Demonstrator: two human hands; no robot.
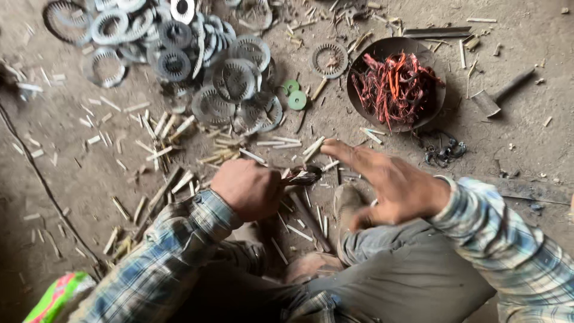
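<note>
**Plaid sleeves, grey trousers, dusty shoes**

Long-sleeved plaid shirt in blue, white and tan, cuffs buttoned at both wrists (left sleeve, right sleeve). Grey trousers, creased at the knee. Worn brown shoes, coated in dust. Bare hands, no gloves.

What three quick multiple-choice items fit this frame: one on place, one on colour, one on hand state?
1. Where is the bowl of wire?
A. upper right of the hands
B. lower left corner
C. on the person's knee

2. What colour are the two small discs by the ring pile?
A. blue
B. green
C. yellow

3. How is the left hand?
A. flat and open on the ground
B. out of view
C. closed around a dark tool

Answers:
1 A, the bowl sits on the ground above the right hand.
2 B, both discs are plainly green.
3 C, the fist is shut, the tool's end sticking out.
</note>
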